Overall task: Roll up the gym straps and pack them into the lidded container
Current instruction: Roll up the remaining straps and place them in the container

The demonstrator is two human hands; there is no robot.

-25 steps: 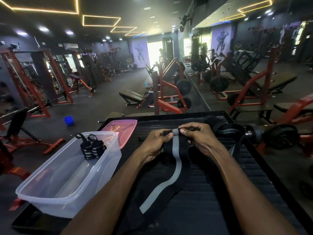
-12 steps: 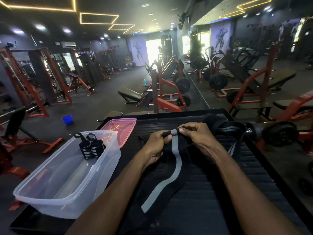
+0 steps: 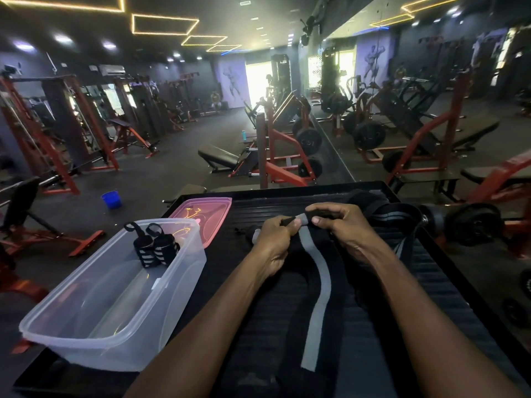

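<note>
Black ribbed table top (image 3: 448, 285): the surface under both my hands, raised rim at its far edge.

Clear plastic container (image 3: 71, 320): left of my left forearm, at the table's left edge, open-topped. Two rolled black-and-grey wrist wraps (image 3: 155, 249) stand at its far end, side by side, loops upward.

Long black strap with grey centre stripe (image 3: 316, 305): lies flat between my forearms, running from the near edge of the table up to my fingers. Its far end is a small tight roll held between both hands.

Second black strap with grey stripes (image 3: 393, 216): loosely heaped just beyond and right of my right hand, near the table's far right corner.

Pink translucent lid (image 3: 207, 214): flat on the table beyond the container, left of my left hand, apart from both.

My right hand (image 3: 342, 225): fingers curled, thumb and fingertips pinching the right side of the strap's rolled end.

My left hand (image 3: 275, 234): fingers curled, thumb pressed on the roll's left side, pinching it. The two hands almost meet over the roll.

Small dark-and-grey item (image 3: 254, 234): just left of my left hand; I cannot tell what it is.
</note>
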